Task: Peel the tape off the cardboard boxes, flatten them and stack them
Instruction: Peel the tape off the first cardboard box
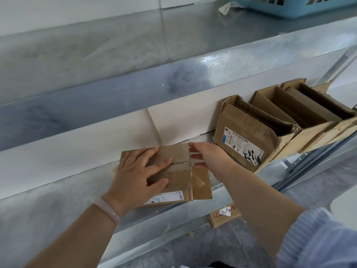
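Box [173, 171] under work lies flat-side-up on the steel counter [58, 209], against the white back panel [77, 147], directly ahead of the person and between the two hands. Its long axis runs roughly left to right; the tape [179, 166] follows that axis along the centre seam and ends at the box's right edge, where a side flap [201, 182] already hangs open onto the counter.

Left hand [139, 175]: spread open, palm down, fingers splayed across the top of the box and over the seam. It grips nothing; it reads as a hold-down.

Right hand [208, 157]: just beside the right end of the box, fingers loosely curved and apart, tips touching or nearly touching the top right corner near the tape end (contact cannot be settled from this view). Nothing is pinched in it yet. Forearm comes in from the lower right, wrist bent slightly leftward.

Judgement: the coming move turns on that right end. The right hand is the nearer one to the free tape end, so the peel should start there and run leftward along the seam, towards the pinning hand, which will have to shift clear.

Other boxes [280, 120], opened and upright, stand in a row to the right, apart from the one in hand. No flattened stack is visible on the counter.
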Motion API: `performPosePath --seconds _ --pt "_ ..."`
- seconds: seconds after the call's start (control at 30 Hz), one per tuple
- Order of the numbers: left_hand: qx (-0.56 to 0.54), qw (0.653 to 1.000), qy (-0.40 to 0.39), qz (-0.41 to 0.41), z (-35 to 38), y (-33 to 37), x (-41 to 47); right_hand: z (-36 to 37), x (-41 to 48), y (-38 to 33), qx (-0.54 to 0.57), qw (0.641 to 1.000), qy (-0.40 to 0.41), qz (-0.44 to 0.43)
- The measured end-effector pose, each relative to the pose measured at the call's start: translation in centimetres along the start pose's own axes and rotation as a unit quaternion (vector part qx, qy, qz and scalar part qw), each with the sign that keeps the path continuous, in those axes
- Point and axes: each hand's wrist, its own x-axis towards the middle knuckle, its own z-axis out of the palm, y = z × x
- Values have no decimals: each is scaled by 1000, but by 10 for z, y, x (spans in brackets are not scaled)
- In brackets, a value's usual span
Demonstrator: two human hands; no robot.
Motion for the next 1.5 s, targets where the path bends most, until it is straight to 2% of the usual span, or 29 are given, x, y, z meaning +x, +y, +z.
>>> performPosePath --seconds 0.07,0.23,0.57,0.67,0.8,0.97,1.1,1.27,1.4,1.5 --pt "-3 1000 2 2 0 -1 0 2 3 0 -47 999 -17 -6" --pt "-16 1000 -7 19 -2 -10 0 -4 8 3 -62 998 -1 -33" --pt "-14 1000 -15 19 -2 -13 2 -5 12 -5 13 1000 -2 9" --pt "-19 1000 -11 9 -2 -11 2 -3 15 -9 -3 999 31 -27" --pt "-18 1000 -2 3 -1 -9 3 -9 20 -15 -113 982 83 -124" --pt "-23 1000 11 9 -2 -9 2 -10 22 -11 -88 996 -26 -18" --pt "-19 1000 11 12 -2 -9 2 -16 24 -18 -74 995 -68 -10" --pt "-15 1000 9 11 -3 -9 1 -17 27 -22 -109 991 -72 -4" --pt "-12 1000 1 14 -3 -10 1 -14 27 -25 -97 993 -59 45" --pt "-7 1000 1 20 -4 -9 1 -12 27 -35 -143 985 -53 81"
